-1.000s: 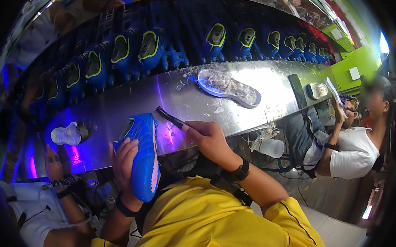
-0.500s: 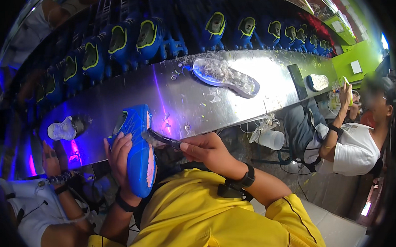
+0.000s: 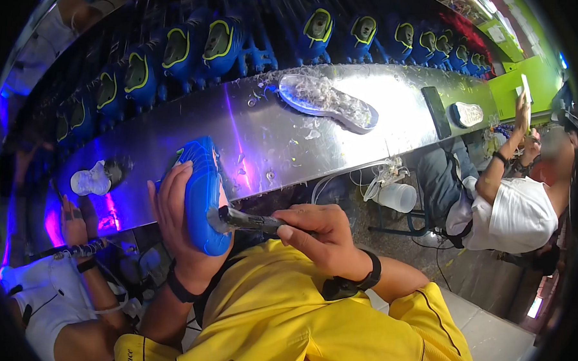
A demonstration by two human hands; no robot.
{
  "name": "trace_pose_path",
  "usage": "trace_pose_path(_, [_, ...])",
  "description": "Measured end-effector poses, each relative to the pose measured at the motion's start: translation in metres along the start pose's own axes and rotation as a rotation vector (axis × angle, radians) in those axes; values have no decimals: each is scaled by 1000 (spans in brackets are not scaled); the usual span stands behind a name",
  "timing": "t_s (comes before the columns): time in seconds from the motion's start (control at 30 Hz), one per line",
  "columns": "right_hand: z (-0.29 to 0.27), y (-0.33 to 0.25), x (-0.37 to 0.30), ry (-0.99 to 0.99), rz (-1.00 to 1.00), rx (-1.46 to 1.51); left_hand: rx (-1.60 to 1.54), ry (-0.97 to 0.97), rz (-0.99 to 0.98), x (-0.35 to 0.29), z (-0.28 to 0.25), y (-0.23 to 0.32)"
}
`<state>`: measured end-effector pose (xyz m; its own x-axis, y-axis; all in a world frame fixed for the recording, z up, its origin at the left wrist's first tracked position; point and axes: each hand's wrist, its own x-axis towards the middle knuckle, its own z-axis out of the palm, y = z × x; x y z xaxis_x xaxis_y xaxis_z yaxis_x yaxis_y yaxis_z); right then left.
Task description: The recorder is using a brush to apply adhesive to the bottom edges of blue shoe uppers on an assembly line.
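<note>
My left hand (image 3: 174, 230) is wrapped round a blue shoe upper (image 3: 201, 193), holding it tilted above the front edge of the metal bench (image 3: 174, 143). Its side and rounded lower end face me, and a strip of pink shows along its right edge. In my right hand (image 3: 325, 237) is a brush with a dark handle (image 3: 252, 222), pinched between thumb and fingers. The bristles touch the right side of the shoe near its lower end. A pale shoe sole (image 3: 350, 112), strewn with clear film scraps, lies on the bench farther back.
Several blue shoes (image 3: 218, 40) with yellow-green collars line the rack behind the bench. A whitish container (image 3: 92, 179) lies at left, near a co-worker's hand (image 3: 74, 226). At right are a dark block (image 3: 437, 113), a clear plastic cup (image 3: 398, 197) and another person in white (image 3: 513, 213).
The brush has moved down along the shoe's right side toward its lower end. My left hand has raised and turned the shoe slightly. The person at right has lifted a pale flat item higher.
</note>
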<state>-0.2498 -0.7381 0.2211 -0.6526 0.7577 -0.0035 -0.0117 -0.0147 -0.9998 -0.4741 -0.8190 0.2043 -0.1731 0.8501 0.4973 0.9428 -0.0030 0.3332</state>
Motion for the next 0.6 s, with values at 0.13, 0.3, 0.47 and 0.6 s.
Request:
trace_pose_path(0.13, [-11, -13, 2, 35, -139, -157, 23, -43, -77, 22, -4, 12])
trace_pose_path(0.3, [-27, -35, 10, 143, -218, -292, 24, -118, -158, 56, -7, 28])
trace_pose_path(0.47, [-48, -58, 24, 131, -239, -511, 0, -193, -128, 81, -11, 26])
trace_pose_path(0.6, [-59, -70, 47, 67, -302, -593, -37, -225, -113, 95, -15, 15])
